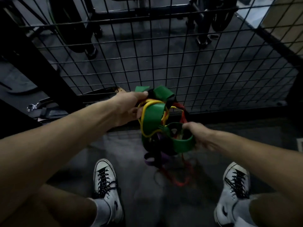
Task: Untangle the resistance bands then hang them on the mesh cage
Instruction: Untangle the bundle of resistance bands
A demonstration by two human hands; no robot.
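A tangled bundle of resistance bands hangs between my hands in front of the black mesh cage [164, 59]. A wide green band [152, 118] dominates it, wound with a thin yellow band [144, 110]. A purple band [150, 161] and a red band [178, 181] dangle below toward the floor. My left hand [129, 107] grips the top of the bundle, fingers closed on green and black loops. My right hand [196, 136] holds a lower green loop [182, 145] at the bundle's right side.
My two grey sneakers [105, 181] [234, 185] stand on the dark rubber floor below. Behind the mesh are black rack legs and weight plates [219, 20]. A dark metal frame [32, 51] slants at the left, with a strap and metal clip [32, 107] beside it.
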